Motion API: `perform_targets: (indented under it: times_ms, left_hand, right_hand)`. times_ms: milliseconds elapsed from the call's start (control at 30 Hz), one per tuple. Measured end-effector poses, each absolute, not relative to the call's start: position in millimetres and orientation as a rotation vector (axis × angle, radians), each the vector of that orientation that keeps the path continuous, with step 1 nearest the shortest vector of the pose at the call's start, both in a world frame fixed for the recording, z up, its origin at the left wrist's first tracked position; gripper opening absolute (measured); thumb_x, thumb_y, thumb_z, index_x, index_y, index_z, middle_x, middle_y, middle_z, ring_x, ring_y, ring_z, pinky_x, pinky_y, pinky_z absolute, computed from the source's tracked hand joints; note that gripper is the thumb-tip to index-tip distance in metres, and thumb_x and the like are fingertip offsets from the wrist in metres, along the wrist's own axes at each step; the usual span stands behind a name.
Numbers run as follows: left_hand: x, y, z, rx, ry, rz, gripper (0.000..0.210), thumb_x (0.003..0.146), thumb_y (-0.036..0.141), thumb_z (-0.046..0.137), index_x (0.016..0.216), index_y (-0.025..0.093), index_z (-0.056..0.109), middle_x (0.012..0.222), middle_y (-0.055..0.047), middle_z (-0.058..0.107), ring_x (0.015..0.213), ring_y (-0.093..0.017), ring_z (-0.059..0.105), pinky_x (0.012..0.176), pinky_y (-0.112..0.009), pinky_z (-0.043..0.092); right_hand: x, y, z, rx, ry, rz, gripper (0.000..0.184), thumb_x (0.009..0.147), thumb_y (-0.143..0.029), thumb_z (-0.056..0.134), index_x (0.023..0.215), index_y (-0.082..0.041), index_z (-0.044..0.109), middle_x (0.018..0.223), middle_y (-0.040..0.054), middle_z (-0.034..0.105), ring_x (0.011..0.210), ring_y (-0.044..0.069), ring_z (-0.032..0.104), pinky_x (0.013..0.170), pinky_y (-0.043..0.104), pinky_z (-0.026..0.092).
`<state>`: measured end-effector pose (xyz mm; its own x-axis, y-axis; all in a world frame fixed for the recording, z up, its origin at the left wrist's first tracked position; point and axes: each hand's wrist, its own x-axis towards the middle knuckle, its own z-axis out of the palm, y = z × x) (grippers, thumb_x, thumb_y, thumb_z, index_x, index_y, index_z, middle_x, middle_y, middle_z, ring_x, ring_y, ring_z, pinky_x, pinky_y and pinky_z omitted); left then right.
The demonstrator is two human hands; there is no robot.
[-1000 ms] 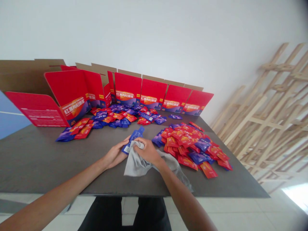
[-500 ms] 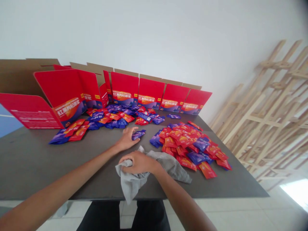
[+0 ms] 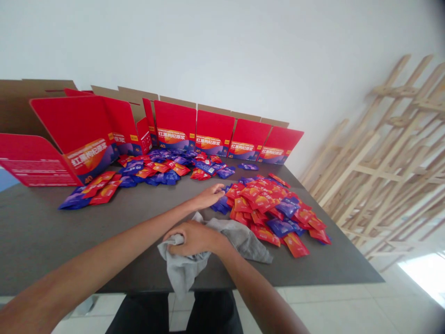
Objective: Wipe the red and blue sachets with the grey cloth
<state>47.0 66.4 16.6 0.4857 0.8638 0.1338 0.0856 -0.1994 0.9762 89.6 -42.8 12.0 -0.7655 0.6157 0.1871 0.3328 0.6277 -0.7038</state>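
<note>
My left hand reaches to the left edge of a mixed pile of red and purple sachets. Its fingers are bent around a purple sachet, partly hidden by the hand and lying against the others. Nearer the table's front edge, my right hand is closed on a crumpled grey cloth. One end of the cloth hangs over the front edge, and the rest spreads right under my wrist toward the pile.
Open red cartons line the back and left of the dark table. Before them lie more sachets, with a small stack at left and a lone purple sachet at the back. Wooden frames lean against the wall at right.
My left hand has moved right with the purple sachet, from the middle of the table to the pile's edge. The right hand keeps its hold on the cloth. The view has shifted slightly.
</note>
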Motion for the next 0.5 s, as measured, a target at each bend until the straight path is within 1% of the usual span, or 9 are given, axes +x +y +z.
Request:
perform_targets:
  times_ms: [67,133,200,300,367,433,467,500]
  left_hand:
    - [42,65,19,1.633,0.787,0.827,0.048,0.08,0.032,0.063,0.127,0.023,0.06,0.12,-0.011,0.069,0.12,-0.028,0.057,0.1,-0.038,0.042]
    - [31,63,19,1.653,0.768,0.787,0.046,0.079,0.031,0.065,0.124,0.025,0.063,0.118,-0.009,0.07,0.12,-0.027,0.058,0.1,-0.037,0.042]
    - [14,62,20,1.68,0.774,0.768,0.04,0.076,0.029,0.068,0.115,0.026,0.068,0.113,-0.007,0.072,0.119,-0.028,0.058,0.103,-0.037,0.039]
    - [-26,60,22,1.776,0.885,0.831,0.026,0.072,0.025,0.071,0.097,0.025,0.074,0.105,-0.006,0.073,0.114,-0.029,0.059,0.106,-0.036,0.036]
    - [-65,60,26,1.897,1.068,0.909,0.016,0.071,0.025,0.07,0.087,0.024,0.075,0.1,-0.007,0.073,0.108,-0.029,0.061,0.105,-0.036,0.036]
    - [-111,62,33,2.054,1.347,0.937,0.01,0.073,0.024,0.066,0.08,0.024,0.073,0.096,-0.008,0.07,0.107,-0.03,0.06,0.106,-0.037,0.036]
    - [-135,64,37,2.135,1.539,0.896,0.01,0.075,0.024,0.063,0.081,0.022,0.071,0.098,-0.009,0.069,0.11,-0.032,0.058,0.108,-0.04,0.034]
    - [-158,65,40,2.183,1.74,0.854,0.014,0.077,0.024,0.061,0.087,0.018,0.068,0.103,-0.011,0.067,0.115,-0.035,0.054,0.109,-0.045,0.031]
  right_hand:
    - [90,-43,13,-0.758,-2.451,0.933,0.02,0.077,-0.017,0.065,0.096,-0.022,0.072,0.097,-0.0028,0.075,0.092,0.016,0.069,0.084,0.021,0.048]
    - [90,-42,14,-0.755,-2.47,0.931,0.019,0.079,-0.017,0.063,0.096,-0.022,0.071,0.092,-0.0035,0.074,0.086,0.015,0.069,0.08,0.02,0.047]
    - [90,-41,13,-0.75,-2.478,0.947,0.019,0.081,-0.018,0.061,0.097,-0.021,0.071,0.089,-0.0034,0.074,0.083,0.014,0.069,0.076,0.019,0.046]
    - [90,-41,11,-0.757,-2.465,0.95,0.02,0.082,-0.02,0.06,0.099,-0.022,0.07,0.094,-0.0029,0.074,0.087,0.014,0.068,0.077,0.019,0.045]
    - [90,-42,10,-0.773,-2.462,0.928,0.019,0.081,-0.021,0.061,0.098,-0.022,0.07,0.093,-0.0019,0.073,0.088,0.015,0.068,0.077,0.02,0.045]
    - [90,-43,10,-0.79,-2.466,0.899,0.018,0.081,-0.022,0.062,0.097,-0.022,0.07,0.089,-0.0016,0.073,0.085,0.015,0.068,0.073,0.021,0.044]
    - [90,-43,10,-0.795,-2.472,0.889,0.017,0.081,-0.022,0.063,0.096,-0.022,0.07,0.087,-0.0018,0.073,0.082,0.015,0.068,0.07,0.021,0.044]
    - [90,-43,10,-0.795,-2.476,0.879,0.016,0.08,-0.022,0.063,0.095,-0.022,0.07,0.085,-0.0021,0.073,0.08,0.015,0.068,0.069,0.021,0.043]
